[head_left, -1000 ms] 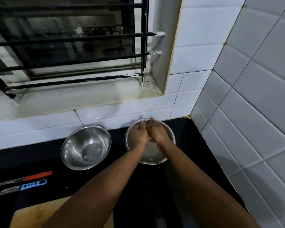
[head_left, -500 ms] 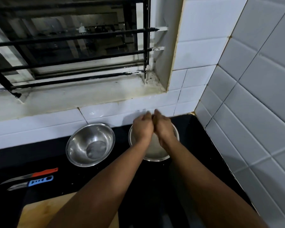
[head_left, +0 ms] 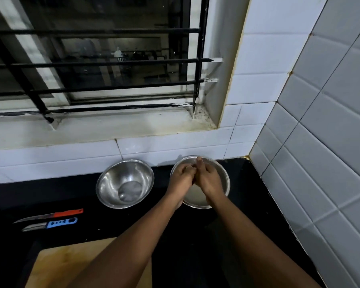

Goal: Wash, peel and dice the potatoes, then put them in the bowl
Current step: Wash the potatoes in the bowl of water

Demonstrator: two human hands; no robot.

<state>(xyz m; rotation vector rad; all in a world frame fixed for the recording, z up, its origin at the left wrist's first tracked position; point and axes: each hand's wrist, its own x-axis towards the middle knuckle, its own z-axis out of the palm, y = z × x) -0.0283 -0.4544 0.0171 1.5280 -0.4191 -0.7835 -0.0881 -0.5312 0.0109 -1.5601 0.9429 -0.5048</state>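
Washing step, both hands over the right-hand bowl

Nearest lies the wooden board (head_left: 75,265), then 2 knives (head_left: 50,220); beyond, the left hand (head_left: 182,175) and right hand (head_left: 208,178) press together, fingers curled, above the right bowl (head_left: 223,173). Any potato sits hidden between the palms, so what they grip I cannot tell. The second bowl (head_left: 112,183) stands just left, nearer the left hand.

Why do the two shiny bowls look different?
The round steel bowl on the left sits uncovered, so its bare inside shows. The round steel bowl on the right is partly hidden, because the left hand and right hand are pressed together over it. The left bowl looks empty; the right bowl holds something pale, maybe water, hard to tell. Both stand upright on the black counter, by the white tiled wall.
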